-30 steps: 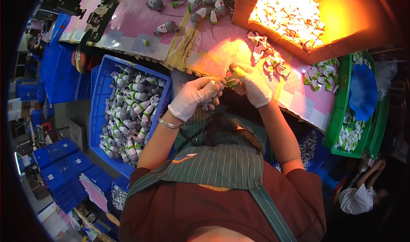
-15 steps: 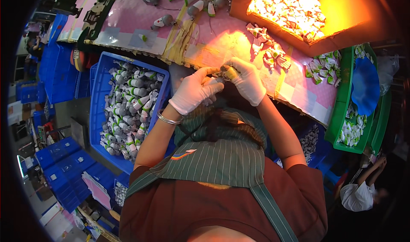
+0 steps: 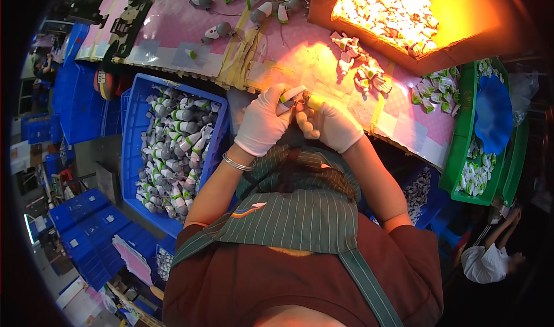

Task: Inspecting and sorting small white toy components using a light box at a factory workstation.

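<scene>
My left hand (image 3: 261, 124), in a white glove, is closed round a small white-and-grey plastic piece (image 3: 290, 98) just off the table's near edge. My right hand (image 3: 336, 125) meets it from the other side with curled fingers. Its glove leaves bare fingertips showing, and yellow wrapping shows on one finger. Whatever that hand pinches is too small and hidden to make out. The two hands nearly touch at the fingertips, above my striped apron. Beyond them on the pink table lies a loose heap of small white-and-green parts (image 3: 363, 67).
A blue crate (image 3: 128, 148) of grey-and-white pieces with green bands stands at left. Similar pieces (image 3: 277, 4) lie at the table's far side. A lit cardboard box (image 3: 398, 53) holds white-green parts. Green trays (image 3: 461, 183) stand at right. A metal fixture (image 3: 130, 24) sits far left.
My hands have turned and drawn slightly apart. The white side of the piece now shows in my left hand. My right fingers have swung down, their bare tips facing me.
</scene>
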